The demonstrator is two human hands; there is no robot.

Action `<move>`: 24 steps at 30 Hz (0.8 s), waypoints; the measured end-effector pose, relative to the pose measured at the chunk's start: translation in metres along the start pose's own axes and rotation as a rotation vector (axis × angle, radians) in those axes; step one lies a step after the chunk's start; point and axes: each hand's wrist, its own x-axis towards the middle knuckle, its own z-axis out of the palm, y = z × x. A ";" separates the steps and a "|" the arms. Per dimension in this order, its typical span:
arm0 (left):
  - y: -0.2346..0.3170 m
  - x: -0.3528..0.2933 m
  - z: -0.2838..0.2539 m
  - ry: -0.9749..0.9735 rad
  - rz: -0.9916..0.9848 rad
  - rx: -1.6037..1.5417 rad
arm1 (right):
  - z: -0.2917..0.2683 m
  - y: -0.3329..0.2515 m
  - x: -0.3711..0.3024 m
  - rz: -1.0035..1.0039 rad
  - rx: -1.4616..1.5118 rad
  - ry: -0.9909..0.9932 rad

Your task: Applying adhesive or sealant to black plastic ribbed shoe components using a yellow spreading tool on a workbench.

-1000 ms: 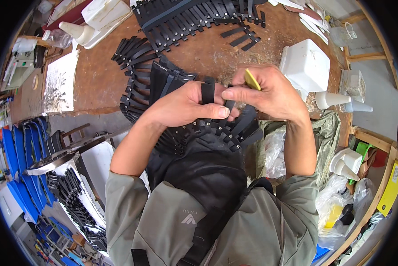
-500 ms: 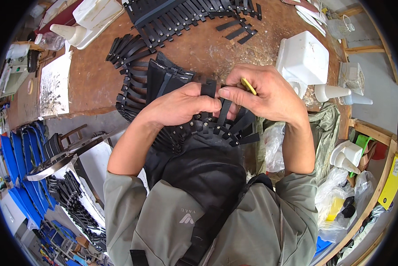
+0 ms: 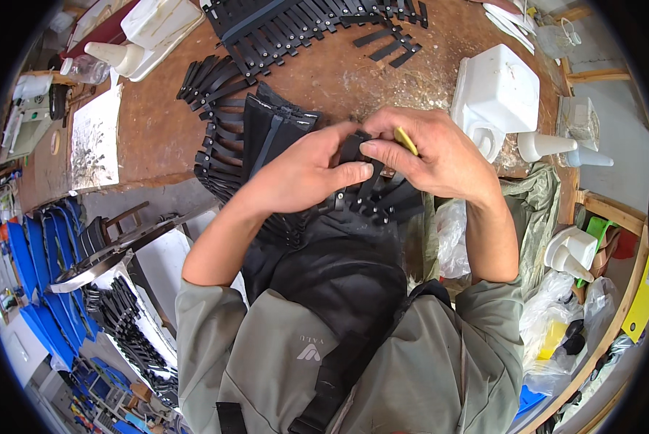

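Over my lap lies a long chain of black straps [image 3: 219, 145] joined by small metal rivets, with loose strap ends fanned out at its right [image 3: 404, 202]. My left hand [image 3: 303, 170] pinches one black strap between thumb and fingers. Close against it, my right hand [image 3: 429, 155] grips a black strap [image 3: 368, 184] with thumb and forefinger. A slim yellow piece [image 3: 406, 141] sticks up between the right fingers; its kind and its other end are hidden. The strap tips overlap where both hands meet, partly covered by the fingers.
More riveted black straps [image 3: 281, 36] lie on the worn brown table [image 3: 151, 94]. White tubs with nozzles stand at right [image 3: 498, 94] and far left [image 3: 162, 29]. A stained paper sheet [image 3: 96, 141] hangs over the table's left edge. Blue bins [image 3: 46, 267] are at the left.
My left hand has moved right and slightly up, bringing its strap against the one in my right hand. The right hand has barely moved and still holds the yellow piece.
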 end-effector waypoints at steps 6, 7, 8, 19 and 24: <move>0.001 -0.011 0.000 0.078 -0.086 0.329 | 0.000 0.008 -0.003 -0.037 0.019 0.061; -0.002 -0.010 0.000 0.065 -0.015 0.239 | 0.001 0.008 -0.003 -0.037 0.031 0.064; -0.005 -0.007 -0.003 0.069 -0.012 0.238 | 0.000 0.007 -0.002 -0.040 0.030 0.061; -0.007 -0.002 -0.001 -0.073 -0.003 0.036 | 0.003 0.004 -0.002 -0.015 0.043 0.097; 0.008 -0.001 -0.004 -0.225 -0.079 0.082 | -0.001 0.001 -0.002 0.120 0.135 0.037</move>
